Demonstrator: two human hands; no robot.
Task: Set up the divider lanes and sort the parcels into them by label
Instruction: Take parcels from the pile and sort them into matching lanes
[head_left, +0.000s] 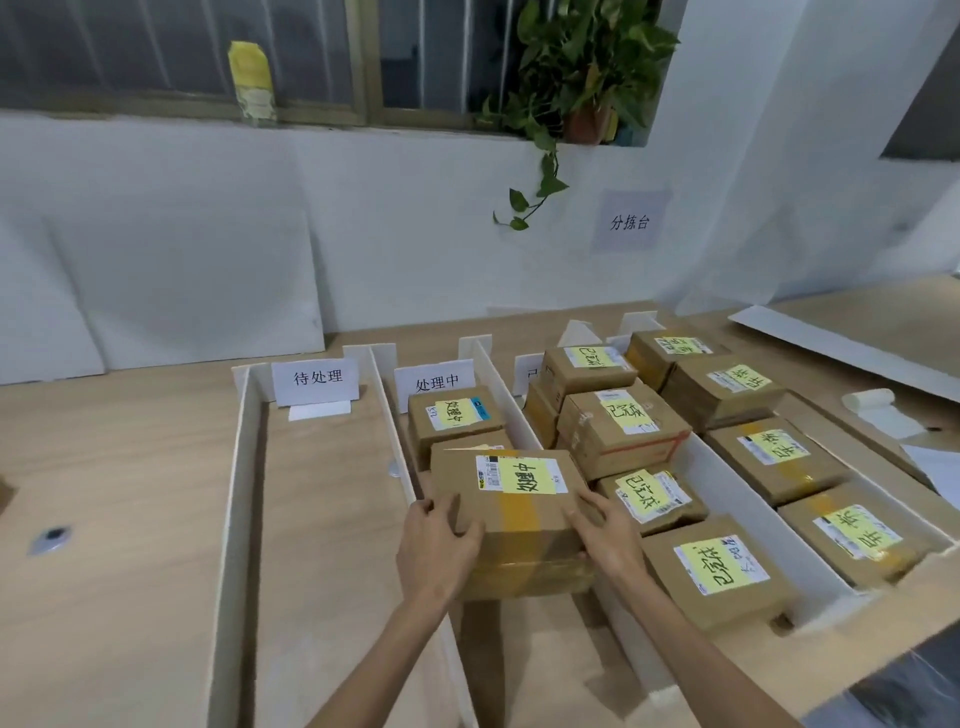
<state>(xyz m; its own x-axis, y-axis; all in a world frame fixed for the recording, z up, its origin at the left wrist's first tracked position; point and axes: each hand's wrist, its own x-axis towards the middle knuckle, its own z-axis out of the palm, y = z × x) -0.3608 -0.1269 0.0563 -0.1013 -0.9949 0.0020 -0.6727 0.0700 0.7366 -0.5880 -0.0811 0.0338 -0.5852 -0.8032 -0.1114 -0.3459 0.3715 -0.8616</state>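
Note:
White divider boards (236, 499) form lanes on the wooden table. My left hand (439, 545) and my right hand (605, 535) grip the two sides of a brown parcel (519, 514) with a yellow label, over the second lane. It sits on top of another parcel (524, 577). Behind it in that lane stand two more parcels (452, 415). The leftmost lane holds only its white sign card (316, 382). The third lane (623, 431) and fourth lane (779, 457) hold several labelled parcels each.
A second sign card (435, 383) stands at the back of the second lane. Loose white boards (831, 343) and a roll of tape (867, 400) lie at the right. White panels (182, 291) lean on the wall at left. A plant (582, 67) hangs from the sill.

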